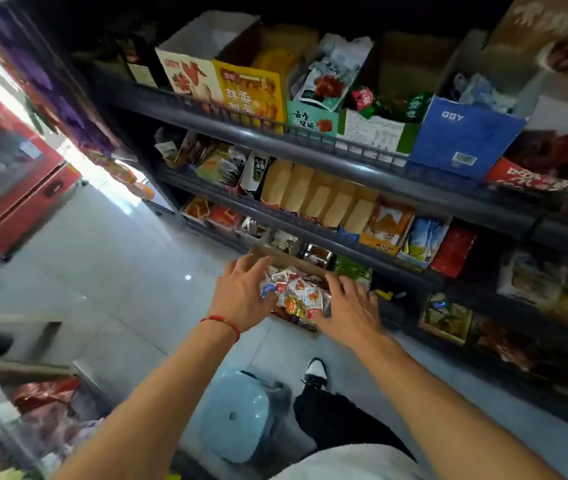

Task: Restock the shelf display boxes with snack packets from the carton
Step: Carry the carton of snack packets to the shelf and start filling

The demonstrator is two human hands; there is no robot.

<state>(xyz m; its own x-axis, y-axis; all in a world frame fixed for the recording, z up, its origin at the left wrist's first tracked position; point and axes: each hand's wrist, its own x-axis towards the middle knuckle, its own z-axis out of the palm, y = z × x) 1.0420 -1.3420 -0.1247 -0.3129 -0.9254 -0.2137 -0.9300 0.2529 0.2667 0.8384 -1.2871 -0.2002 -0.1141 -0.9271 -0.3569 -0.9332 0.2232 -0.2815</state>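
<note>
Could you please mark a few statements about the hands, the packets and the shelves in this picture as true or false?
1. Both hands, left hand and right hand, are on the pile of small colourful snack packets. True.
2. The packets lie in a brown cardboard display box. True.
3. A red string bracelet is on the right wrist. False: on the left.
4. The blue cardboard box stands on the floor. False: on the upper shelf.
5. A light blue plastic stool stands on the floor. True.
</note>
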